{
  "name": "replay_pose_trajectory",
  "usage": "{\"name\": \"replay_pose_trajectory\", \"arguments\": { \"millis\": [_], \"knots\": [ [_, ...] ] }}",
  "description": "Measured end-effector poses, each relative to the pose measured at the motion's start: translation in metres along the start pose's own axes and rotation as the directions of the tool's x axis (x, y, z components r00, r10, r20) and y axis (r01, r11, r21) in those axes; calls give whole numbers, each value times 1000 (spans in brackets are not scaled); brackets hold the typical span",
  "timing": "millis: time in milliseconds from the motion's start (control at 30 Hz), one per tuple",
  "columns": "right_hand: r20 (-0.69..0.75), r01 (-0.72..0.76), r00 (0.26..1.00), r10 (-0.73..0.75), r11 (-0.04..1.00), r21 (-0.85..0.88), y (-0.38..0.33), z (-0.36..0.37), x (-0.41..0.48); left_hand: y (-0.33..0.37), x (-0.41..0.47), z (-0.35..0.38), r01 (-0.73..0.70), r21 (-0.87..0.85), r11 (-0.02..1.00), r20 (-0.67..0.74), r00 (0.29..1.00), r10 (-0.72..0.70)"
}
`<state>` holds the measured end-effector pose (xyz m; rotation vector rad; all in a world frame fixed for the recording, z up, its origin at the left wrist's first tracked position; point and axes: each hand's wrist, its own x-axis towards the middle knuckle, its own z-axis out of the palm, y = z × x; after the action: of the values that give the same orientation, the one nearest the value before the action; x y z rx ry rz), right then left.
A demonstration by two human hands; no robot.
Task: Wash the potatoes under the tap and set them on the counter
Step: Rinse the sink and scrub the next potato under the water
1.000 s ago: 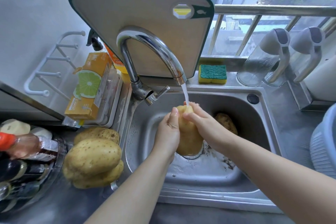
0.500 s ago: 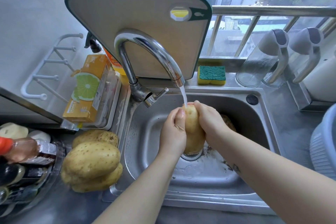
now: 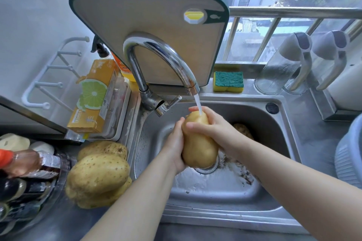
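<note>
Over the sink (image 3: 282,164), under the tap (image 3: 162,55), a potato (image 3: 198,143) is held upright in the running water, gripped by the left hand (image 3: 174,145) and right hand (image 3: 217,131), fingers wrapped around it. Three more potatoes (image 3: 98,174) are piled on the counter (image 3: 64,223) to the left.

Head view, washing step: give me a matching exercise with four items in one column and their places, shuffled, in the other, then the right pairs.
Items:
1. held potato
2. sponge
3. potato pile
4. cutting board

Places:
A. on the counter left of the sink
B. upright behind the tap
C. under the running water, between the left hand and right hand
D. on the ledge behind the sink, right of the tap

Pairs: 1-C, 2-D, 3-A, 4-B
</note>
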<state>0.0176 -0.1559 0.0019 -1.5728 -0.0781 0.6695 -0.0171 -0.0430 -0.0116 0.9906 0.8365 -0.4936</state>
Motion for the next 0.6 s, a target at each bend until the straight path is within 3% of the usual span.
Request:
{"name": "replay_pose_trajectory", "arguments": {
  "millis": [133,267,333,400,500,600],
  "knots": [
    [10,-42,999,42,996,77,0,1,11,0,1,-2,106,-13,994,48,993,-105],
    [-162,-109,980,116,993,48,3,0,18,0,-3,3,100,8,995,56,993,-100],
    [-259,-166,955,146,985,-55,4,-2,24,-2,-7,8,74,76,994,68,995,-79],
    [-356,-232,916,187,968,-89,7,-5,30,-9,-10,9,-54,184,981,66,997,42],
    [-438,-339,847,300,941,-10,11,-5,33,-22,-9,8,-310,266,913,96,951,295],
    [-448,-239,878,170,966,-101,11,2,28,-21,-10,7,-332,182,925,16,942,335]
  ]
}}
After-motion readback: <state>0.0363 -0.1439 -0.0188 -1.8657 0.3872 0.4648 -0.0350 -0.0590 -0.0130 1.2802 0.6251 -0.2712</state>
